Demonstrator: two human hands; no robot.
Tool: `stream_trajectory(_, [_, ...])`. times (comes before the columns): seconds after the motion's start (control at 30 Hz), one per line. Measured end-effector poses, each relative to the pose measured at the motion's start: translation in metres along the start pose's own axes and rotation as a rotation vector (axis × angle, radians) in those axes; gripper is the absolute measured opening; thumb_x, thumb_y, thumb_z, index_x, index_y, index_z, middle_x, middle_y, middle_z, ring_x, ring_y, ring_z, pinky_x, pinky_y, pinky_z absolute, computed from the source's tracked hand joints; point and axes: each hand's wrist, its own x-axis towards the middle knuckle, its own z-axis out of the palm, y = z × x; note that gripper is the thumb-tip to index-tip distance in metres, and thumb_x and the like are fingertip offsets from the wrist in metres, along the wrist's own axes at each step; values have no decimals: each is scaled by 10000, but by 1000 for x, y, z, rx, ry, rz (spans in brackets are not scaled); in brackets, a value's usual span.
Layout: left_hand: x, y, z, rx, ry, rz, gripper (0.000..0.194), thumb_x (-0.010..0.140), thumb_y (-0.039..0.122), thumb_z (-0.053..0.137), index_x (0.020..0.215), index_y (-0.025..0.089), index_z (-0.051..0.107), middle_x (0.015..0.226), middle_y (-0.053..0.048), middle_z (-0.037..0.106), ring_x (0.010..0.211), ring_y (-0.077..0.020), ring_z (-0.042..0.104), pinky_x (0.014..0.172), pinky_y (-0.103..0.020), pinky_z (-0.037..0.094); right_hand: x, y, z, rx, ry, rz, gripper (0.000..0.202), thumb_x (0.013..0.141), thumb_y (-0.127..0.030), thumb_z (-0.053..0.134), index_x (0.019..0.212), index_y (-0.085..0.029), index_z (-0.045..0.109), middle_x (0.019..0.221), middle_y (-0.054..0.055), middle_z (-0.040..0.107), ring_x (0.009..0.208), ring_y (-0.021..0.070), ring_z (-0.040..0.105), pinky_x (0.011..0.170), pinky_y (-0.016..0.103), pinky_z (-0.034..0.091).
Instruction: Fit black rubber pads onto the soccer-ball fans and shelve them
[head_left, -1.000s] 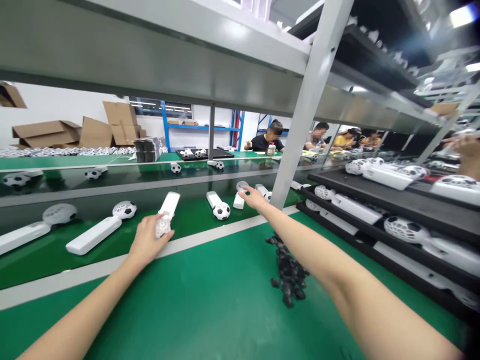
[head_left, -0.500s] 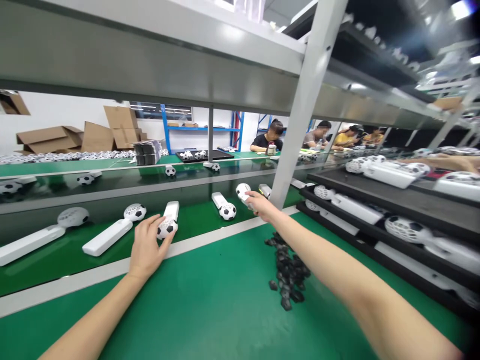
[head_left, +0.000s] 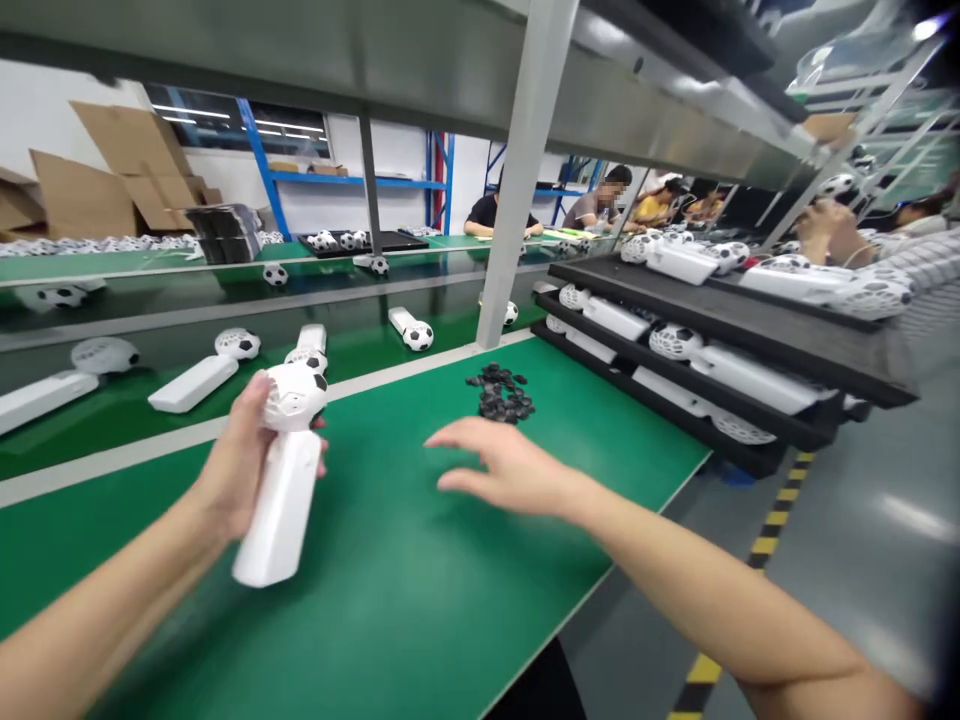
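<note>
In my left hand [head_left: 244, 450] is a white handheld fan [head_left: 281, 500], its soccer-ball head up and its handle slanting down toward me. My fingers wrap around the back of it, above the green tabletop [head_left: 390, 560]. My right hand [head_left: 502, 465] hovers over the table with fingers stretched and thumb apart, holding nothing. Just beyond its fingers lies a pile of small black pieces [head_left: 506, 395]. Behind the held fan, another soccer-ball fan [head_left: 311, 345] rests on the dark green belt, partly covered.
More fans lie along the belt, including one at the left [head_left: 199, 380] and one farther off [head_left: 412, 330]. A grey post [head_left: 521, 180] rises at the table's far edge. Stacked black trays [head_left: 720, 310] hold fans at right. Several people [head_left: 604, 200] sit beyond; another person's hands [head_left: 829, 235] show at right.
My left hand has come off the belt area and now holds a fan up over the table. My right hand has drawn back from a fan at the belt and is empty. The view has shifted right.
</note>
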Motion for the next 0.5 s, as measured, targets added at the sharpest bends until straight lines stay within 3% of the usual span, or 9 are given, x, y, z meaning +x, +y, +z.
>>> stream_trajectory(0.07, [-3,2,-13,429,13,97,496,699,635,476,884,189,589,672,-23,622,592,-208,582,578,-324,485,1,26,-5,-165,104,190,282,827,-330,518,1057,-186,594,1029,71,605,945,173,548,832,305,431])
stream_trajectory(0.13, [-5,1,-14,809,-56,129,482,676,617,518,856,181,620,812,-55,657,771,-260,597,728,-352,464,7,47,-4,-368,95,267,239,849,-307,487,998,-183,627,988,73,609,921,172,546,791,288,436])
stream_trajectory(0.2, [-5,-2,-5,978,-195,115,437,708,581,499,872,197,629,976,-55,649,922,-280,570,834,-352,416,15,58,-1,-542,23,262,228,853,-305,483,977,-198,642,980,68,610,926,180,533,770,278,431])
stream_trajectory(0.3, [-2,-11,15,1028,-382,61,419,763,550,419,931,219,613,1059,-40,630,960,-260,565,840,-324,409,26,58,8,-658,-83,210,190,845,-260,498,910,-194,663,907,70,629,898,199,532,749,284,423])
stream_trajectory(0.37, [-1,-19,26,1140,-334,100,454,754,568,409,965,214,597,1059,-57,624,955,-269,564,816,-338,419,30,53,14,-694,-127,184,193,842,-178,477,853,-147,666,854,98,635,864,216,543,730,299,422])
stream_trajectory(0.5, [-4,-33,37,1551,3,400,587,634,569,562,1039,146,547,1057,-147,585,1003,-354,512,833,-442,388,28,40,27,-769,-183,157,246,786,-7,415,858,-49,646,849,178,628,824,247,563,689,327,429])
